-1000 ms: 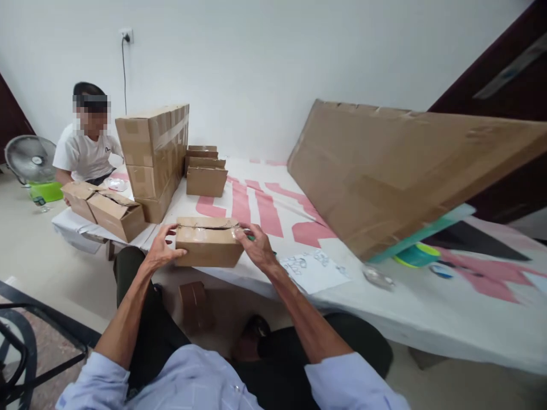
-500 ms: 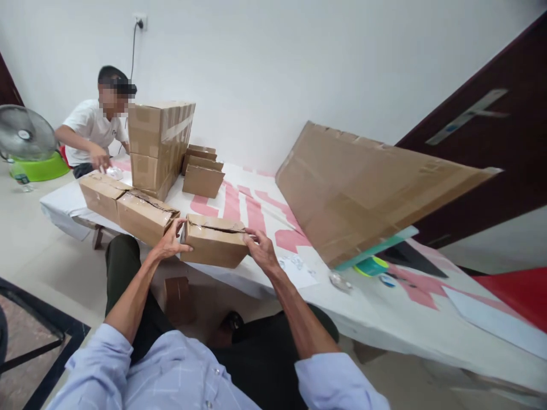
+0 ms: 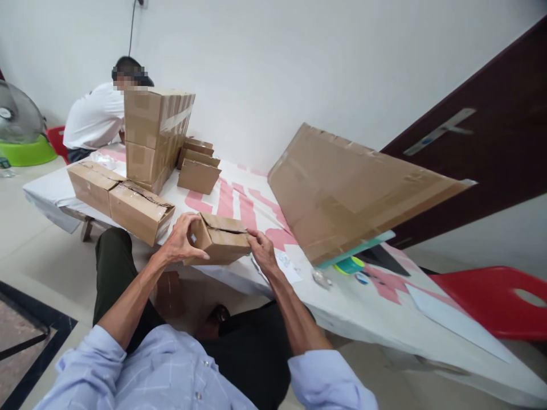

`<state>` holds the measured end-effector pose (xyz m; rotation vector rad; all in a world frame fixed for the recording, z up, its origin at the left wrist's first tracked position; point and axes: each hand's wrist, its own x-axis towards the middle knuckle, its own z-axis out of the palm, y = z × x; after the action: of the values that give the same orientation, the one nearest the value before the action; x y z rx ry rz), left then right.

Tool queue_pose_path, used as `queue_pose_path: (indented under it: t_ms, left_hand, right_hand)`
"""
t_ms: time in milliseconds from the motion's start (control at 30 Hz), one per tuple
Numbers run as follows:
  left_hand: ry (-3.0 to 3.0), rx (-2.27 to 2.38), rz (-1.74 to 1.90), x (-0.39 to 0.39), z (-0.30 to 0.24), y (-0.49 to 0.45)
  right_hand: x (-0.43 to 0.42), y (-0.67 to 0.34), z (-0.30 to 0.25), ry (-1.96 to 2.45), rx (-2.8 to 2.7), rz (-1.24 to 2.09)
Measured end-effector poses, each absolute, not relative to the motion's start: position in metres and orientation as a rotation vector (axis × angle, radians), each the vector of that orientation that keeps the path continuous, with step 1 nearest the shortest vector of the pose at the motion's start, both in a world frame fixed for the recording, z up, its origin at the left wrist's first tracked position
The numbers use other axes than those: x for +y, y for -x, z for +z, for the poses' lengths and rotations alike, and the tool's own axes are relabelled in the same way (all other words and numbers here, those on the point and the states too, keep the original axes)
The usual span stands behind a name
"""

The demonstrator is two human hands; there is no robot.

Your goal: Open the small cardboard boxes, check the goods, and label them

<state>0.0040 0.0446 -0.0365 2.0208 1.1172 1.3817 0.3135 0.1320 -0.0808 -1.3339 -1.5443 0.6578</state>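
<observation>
A small brown cardboard box is between my hands at the table's near edge, its top flaps meeting in a dark, ragged seam. My left hand grips the left end, thumb on the near side and fingers over the top. With its fingers at the right top corner, my right hand holds the other end. Left of it, two similar boxes stand end to end; the nearer box is apart from my left hand, and the farther box adjoins it.
Behind them rises a tall stack of taped boxes, with several open cartons beside it. A large cardboard sheet leans at the right, near a tape roll. A person in white sits at the far left. A red chair stands right.
The box in my hands has turned so its left end shows, and my left hand has wrapped further round that end. The other person has bent down behind the stack.
</observation>
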Motion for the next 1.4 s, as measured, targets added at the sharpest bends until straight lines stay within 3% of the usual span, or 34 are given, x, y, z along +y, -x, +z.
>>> queue_pose_path:
  t_ms: [833, 1133, 1400]
  left_hand:
    - [-1.890, 1.162, 1.158, 0.046, -0.052, 0.028]
    - [-1.887, 1.167, 1.219, 0.052, -0.049, 0.040]
    - [-1.844, 1.202, 1.187, 0.060, -0.053, 0.054]
  right_hand:
    - [0.110, -0.303, -0.078, 1.263, -1.610, 0.549]
    - [0.175, -0.321, -0.082, 1.728, -1.853, 0.364]
    - [0.173, -0.296, -0.090, 1.864, -2.048, 0.347]
